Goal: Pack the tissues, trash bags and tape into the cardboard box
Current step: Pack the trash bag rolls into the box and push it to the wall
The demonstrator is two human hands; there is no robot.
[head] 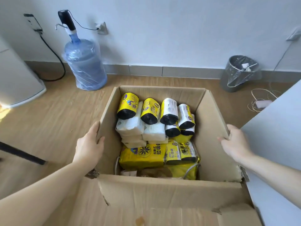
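An open cardboard box [210, 128] stands on the wooden floor in front of me. Inside lie several yellow-labelled rolls of black trash bags [149, 111], white tissue packs [130, 128] stacked at the left, and yellow trash-bag packages [143, 154] nearer to me. No tape is visible. My left hand [89, 144] grips the top edge of the box's left wall. My right hand [232, 141] grips the top edge of the right wall, with the fingers curled over the rim.
A blue water jug [84, 62] with a pump stands by the wall at back left. A lined waste bin [239, 74] stands at back right, with cords [260, 101] on the floor beside it. White furniture edges sit at left and right. A dark bar [21, 154] lies at left.
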